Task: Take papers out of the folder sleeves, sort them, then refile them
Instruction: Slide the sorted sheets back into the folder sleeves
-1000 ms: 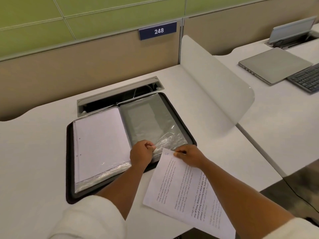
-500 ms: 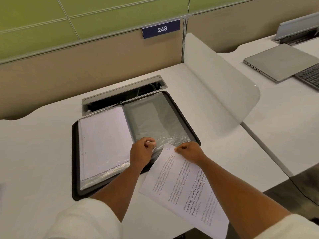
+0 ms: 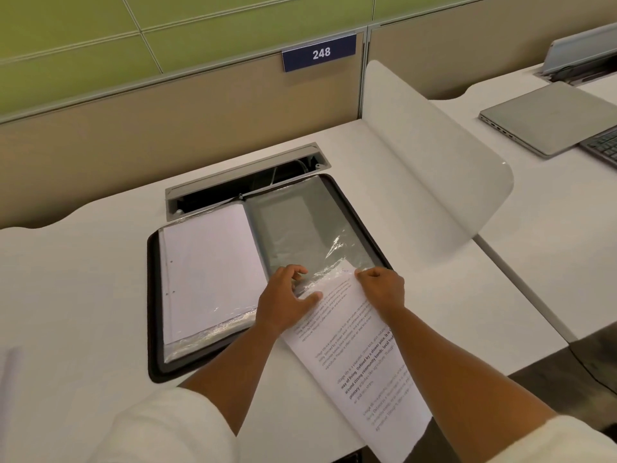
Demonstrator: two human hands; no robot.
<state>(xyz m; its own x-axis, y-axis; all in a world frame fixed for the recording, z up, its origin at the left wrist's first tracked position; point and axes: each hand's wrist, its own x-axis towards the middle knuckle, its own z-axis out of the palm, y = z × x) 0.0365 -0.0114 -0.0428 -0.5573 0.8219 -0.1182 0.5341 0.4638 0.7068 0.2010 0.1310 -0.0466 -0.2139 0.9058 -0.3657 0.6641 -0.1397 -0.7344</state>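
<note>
Printed sheet [image 3: 359, 349] pinched at its top edge by the right hand [image 3: 380, 286], top corner tucked under the crinkled clear sleeve [image 3: 317, 245], lower end hanging past the desk edge. Left hand [image 3: 286, 300] just beside, fingers curled, gripping the sleeve's near edge, thumb on the sheet. Beyond both hands, open black folder [image 3: 153, 295] flat on the white desk [image 3: 83, 279]. Far right of the right hand, closed laptop [image 3: 547, 118].

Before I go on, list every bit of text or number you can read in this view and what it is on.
"248": white digits on the blue sign on the partition.
"way of living", "around strong community bonds": bold words on the printed sheet that the right hand is sliding into the clear sleeve; the sheet's other lines are too small and blurred to read.
Nothing else legible.
</note>
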